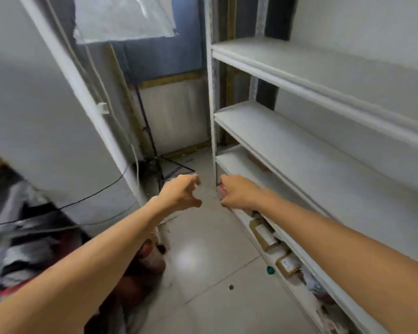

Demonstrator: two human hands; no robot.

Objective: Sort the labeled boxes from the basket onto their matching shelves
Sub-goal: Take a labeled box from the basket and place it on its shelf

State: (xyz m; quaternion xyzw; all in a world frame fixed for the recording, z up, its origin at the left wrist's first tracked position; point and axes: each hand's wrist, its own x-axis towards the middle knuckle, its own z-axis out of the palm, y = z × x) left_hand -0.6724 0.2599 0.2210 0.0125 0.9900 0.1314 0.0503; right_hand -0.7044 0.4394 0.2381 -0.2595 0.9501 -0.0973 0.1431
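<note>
A white shelf unit [311,150] fills the right side, its upper boards bare. On its lowest board lie several brown cardboard boxes with white labels [263,233], with another one [288,263] nearer to me. My right hand [239,192] reaches to the far end of that lowest board, next to a small red-and-white thing [223,189]; the blur hides whether the fingers touch it. My left hand [182,192] hovers over the floor, fingers spread and loosely curled, holding nothing. No basket is in view.
A black light stand [152,145] with a white diffuser [123,18] stands at the back. Cables run along the white post [101,116] on the left. A heap of clothes and bags [29,237] lies at the lower left. The tiled floor [203,273] runs between.
</note>
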